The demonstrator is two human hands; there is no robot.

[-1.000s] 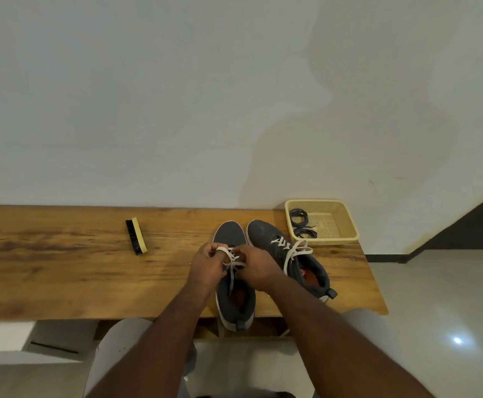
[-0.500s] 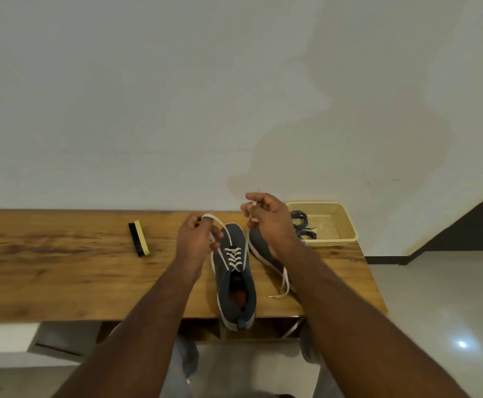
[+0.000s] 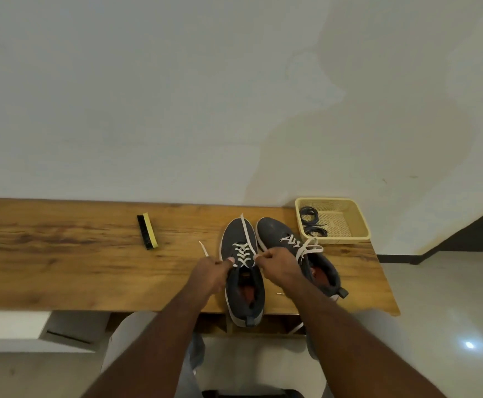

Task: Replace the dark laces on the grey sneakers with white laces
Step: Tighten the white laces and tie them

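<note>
At the near edge of the wooden table (image 3: 62,268), the left hand (image 3: 210,272) and the right hand (image 3: 277,267) sit on either side of the left grey sneaker (image 3: 244,278), just below its laced eyelets. Each hand pinches one end of the white lace (image 3: 241,254) between curled fingers and thumb — the left hand's end sticks up and outward to the left over the bare wood, while the right hand's end runs up across the sneaker's toe. The lace criss-crosses the sneaker's upper in several rows between the two hands. The sneaker points away from the person, its heel hanging slightly over the table edge.

Just beside it, on the right, lies the right grey sneaker (image 3: 297,254), angled a little, with its own white lace (image 3: 306,248) threaded and its ends lying loose over the tongue. Behind that shoe stands a yellow basket (image 3: 355,222) against the wall, and the dark laces (image 3: 312,222) lie coiled in its left part. Well apart to the left, a shoe brush (image 3: 147,230) with a yellow back rests on the table.
</note>
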